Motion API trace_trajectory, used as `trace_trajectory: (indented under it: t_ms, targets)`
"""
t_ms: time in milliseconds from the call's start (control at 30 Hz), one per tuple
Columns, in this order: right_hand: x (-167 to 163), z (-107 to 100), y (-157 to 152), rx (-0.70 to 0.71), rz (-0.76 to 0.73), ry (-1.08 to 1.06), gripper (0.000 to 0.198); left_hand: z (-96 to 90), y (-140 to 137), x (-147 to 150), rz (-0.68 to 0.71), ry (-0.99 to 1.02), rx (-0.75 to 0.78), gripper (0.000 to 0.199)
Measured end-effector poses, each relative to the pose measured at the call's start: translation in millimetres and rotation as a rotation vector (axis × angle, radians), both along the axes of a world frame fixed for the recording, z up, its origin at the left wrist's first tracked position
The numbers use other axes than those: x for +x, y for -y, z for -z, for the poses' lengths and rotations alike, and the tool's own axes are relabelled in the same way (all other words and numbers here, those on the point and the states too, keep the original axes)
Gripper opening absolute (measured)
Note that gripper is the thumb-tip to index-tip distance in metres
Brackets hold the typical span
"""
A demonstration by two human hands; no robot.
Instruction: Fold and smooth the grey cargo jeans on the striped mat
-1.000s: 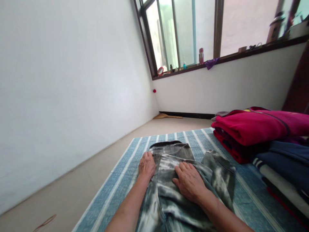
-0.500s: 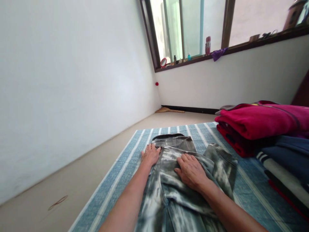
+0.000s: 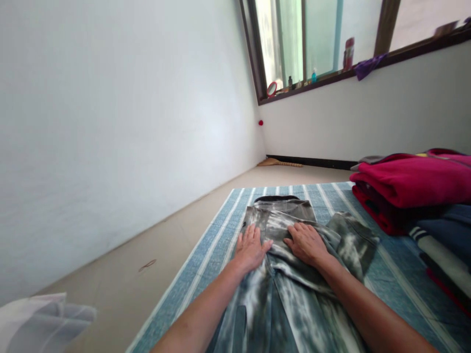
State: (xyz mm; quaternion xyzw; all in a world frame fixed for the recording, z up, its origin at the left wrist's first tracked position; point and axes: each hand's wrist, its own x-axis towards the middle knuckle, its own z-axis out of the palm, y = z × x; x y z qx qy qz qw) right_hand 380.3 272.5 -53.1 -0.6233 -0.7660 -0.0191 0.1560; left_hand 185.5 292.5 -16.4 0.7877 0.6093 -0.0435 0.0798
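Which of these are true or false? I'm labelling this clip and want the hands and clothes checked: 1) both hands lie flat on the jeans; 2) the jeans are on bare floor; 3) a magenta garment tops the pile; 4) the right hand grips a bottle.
1) True: the left hand and right hand press flat on the grey washed jeans.
2) False: they lie on a blue striped mat.
3) True: the magenta garment tops the pile.
4) False: the right hand is empty, palm down.
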Motion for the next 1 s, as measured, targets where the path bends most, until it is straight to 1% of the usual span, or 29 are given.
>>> trace_trajectory:
  t_ms: [67,167,267,367,433,533,667,767,867,1000]
  targets:
    - [0.1,1.9,0.9,0.002,0.002,0.011,0.029,7.2,10.8,-0.2,-0.016,0.001,-0.006,0.079]
    - [0.0,1.2,1.8,0.002,0.006,0.029,0.029,10.6,15.0,2.3,-0.029,0.014,0.007,0.079]
    - [-0.6,-7.2,5.5,0.000,0.001,0.040,0.028,4.4,23.3,5.0,-0.042,0.032,0.034,0.075]
    - [-2.7,-21.8,21.5,0.026,-0.014,0.047,0.029,-4.9,48.5,3.4,-0.048,0.052,0.044,0.073]
    - [-5.1,-30.5,42.7,0.067,-0.045,0.031,0.029,-9.9,74.3,-2.5,-0.032,0.064,0.030,0.072]
    - [-7.6,-35.7,87.5,0.089,-0.113,-0.057,0.024,-16.2,120.3,-18.6,-0.017,0.065,-0.020,0.069]
    - [-6.0,-26.5,151.1,0.037,-0.163,-0.173,0.023,-23.2,182.0,-42.8,-0.039,0.065,-0.105,0.066]
    - [-6.3,-15.5,186.8,0.036,-0.163,-0.212,0.025,-22.6,217.3,-49.7,-0.048,0.071,-0.134,0.067]
    - [-14.1,-9.6,209.5,0.071,-0.171,-0.225,0.025,-17.0,235.3,-45.2,-0.038,0.063,-0.113,0.069]
    - [-32.0,-9.5,227.0,0.055,-0.196,-0.247,0.024,-5.4,237.5,-38.8,-0.062,0.050,-0.049,0.071]
